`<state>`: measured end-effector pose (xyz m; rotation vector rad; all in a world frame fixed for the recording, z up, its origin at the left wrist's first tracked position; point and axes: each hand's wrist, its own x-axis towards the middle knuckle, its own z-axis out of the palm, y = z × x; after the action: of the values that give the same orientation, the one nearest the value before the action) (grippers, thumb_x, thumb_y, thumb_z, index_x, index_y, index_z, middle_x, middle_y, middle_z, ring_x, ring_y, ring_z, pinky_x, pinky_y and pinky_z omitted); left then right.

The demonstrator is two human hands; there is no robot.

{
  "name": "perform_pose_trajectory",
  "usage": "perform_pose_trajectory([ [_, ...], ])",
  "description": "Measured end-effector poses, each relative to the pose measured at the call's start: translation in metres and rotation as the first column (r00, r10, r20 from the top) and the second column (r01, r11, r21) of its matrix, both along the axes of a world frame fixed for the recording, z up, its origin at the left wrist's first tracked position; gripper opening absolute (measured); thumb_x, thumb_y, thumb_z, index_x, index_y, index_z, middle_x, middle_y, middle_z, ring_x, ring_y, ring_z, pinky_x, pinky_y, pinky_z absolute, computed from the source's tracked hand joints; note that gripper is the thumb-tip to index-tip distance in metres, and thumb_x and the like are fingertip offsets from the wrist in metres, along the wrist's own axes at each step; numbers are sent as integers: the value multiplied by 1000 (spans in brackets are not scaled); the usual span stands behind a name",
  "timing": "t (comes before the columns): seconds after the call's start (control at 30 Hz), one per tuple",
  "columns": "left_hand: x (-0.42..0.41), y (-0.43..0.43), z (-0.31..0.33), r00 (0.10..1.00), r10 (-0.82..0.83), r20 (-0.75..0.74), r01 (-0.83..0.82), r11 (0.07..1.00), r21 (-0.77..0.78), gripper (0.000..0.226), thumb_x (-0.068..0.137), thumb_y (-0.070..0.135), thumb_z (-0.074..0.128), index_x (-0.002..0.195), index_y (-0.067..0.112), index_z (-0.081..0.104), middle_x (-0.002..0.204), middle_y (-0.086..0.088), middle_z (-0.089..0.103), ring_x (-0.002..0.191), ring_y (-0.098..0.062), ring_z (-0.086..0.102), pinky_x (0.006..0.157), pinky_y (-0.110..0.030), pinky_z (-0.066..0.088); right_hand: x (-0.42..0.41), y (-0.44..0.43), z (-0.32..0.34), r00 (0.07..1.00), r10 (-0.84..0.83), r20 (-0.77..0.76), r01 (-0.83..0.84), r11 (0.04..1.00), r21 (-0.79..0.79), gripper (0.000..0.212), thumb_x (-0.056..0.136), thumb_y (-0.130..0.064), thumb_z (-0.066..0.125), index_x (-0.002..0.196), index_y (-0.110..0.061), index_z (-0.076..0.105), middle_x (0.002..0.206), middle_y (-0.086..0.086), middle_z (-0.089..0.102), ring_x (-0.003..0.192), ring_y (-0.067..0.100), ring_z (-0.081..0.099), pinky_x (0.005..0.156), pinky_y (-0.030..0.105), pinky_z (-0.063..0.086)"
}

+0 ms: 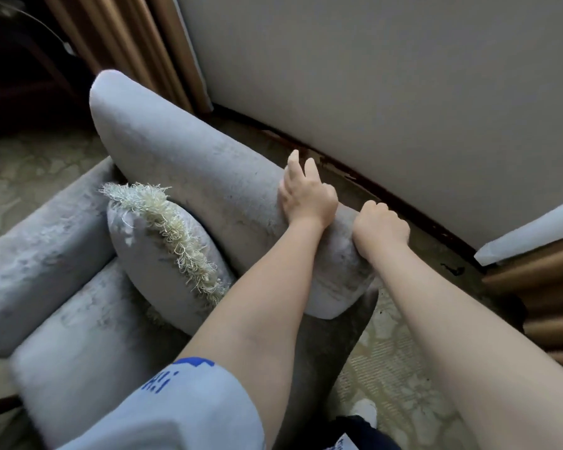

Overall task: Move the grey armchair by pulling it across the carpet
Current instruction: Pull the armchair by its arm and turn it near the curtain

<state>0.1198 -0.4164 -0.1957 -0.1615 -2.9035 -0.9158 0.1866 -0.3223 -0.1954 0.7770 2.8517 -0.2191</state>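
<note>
Carpet [391, 363] below; I see left hand [307, 198] and right hand [381, 228] both gripping the grey armchair [176, 160] by its backrest (cushion [150, 256] leaning there).

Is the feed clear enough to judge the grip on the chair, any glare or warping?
Head view: left hand and right hand on the grey armchair are evenly lit, slightly soft; top-left corner too dark to read; skirting board bows from wide-angle distortion; no glare.

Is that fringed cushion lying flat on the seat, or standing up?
Standing on edge. The cushion leans against the backrest of the armchair, with its fringed edge facing up.
</note>
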Motion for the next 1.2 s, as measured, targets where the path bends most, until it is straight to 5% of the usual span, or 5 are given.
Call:
perform_pose_trajectory([
  [0.13, -36, -6, -4, 903, 382, 198, -359, 922, -145, 89, 77, 40, 53, 148, 11, 8, 156, -14, -6, 143, -31, -10, 110, -59, -2, -7, 3, 3, 930, 362, -56, -359, 932, 55, 52, 97, -22, 28, 147, -21, 12, 149, 8, 21, 115, 30, 43, 84, 42, 39],
  [0.4, -60, 3, -12, 560, 802, 206, -821, 571, 9, 89, 85, 44, 47, 148, 7, -4, 156, -16, -9, 144, -29, -8, 111, -55, -4, -62, 47, 23, 558, 829, -36, -829, 556, -59, 51, 82, -8, 40, 131, -26, 41, 124, -1, 46, 105, 26, 53, 78, 36, 44],
  [0.77, -80, 1, -23, 487, 838, 246, -819, 536, -203, 93, 86, 58, 36, 146, -3, -1, 155, -23, -1, 144, -32, -1, 114, -46, -1, -191, 18, 33, 231, 962, -142, -973, 233, -8, 52, 88, -17, 45, 138, -13, 34, 139, 7, 40, 118, 32, 45, 90, 38, 40],
  [0.97, -111, -4, -16, 244, 933, 265, -931, 302, -204, 90, 87, 53, 41, 145, -4, 4, 154, -26, 3, 143, -33, 6, 114, -48, 7, -252, -34, 33, 98, 975, -200, -994, 105, 27, 42, 88, -17, 45, 129, -10, 43, 134, 10, 44, 118, 32, 45, 89, 39, 38],
  [1.2, -110, 0, -11, 226, 948, 223, -922, 282, -265, 80, 91, 48, 32, 146, -3, 6, 155, -22, 5, 144, -26, 4, 115, -41, 3, -278, -91, 40, -71, 980, -185, -997, -68, 22, 36, 93, -21, 39, 127, -12, 43, 135, 8, 42, 121, 32, 42, 92, 38, 36],
])
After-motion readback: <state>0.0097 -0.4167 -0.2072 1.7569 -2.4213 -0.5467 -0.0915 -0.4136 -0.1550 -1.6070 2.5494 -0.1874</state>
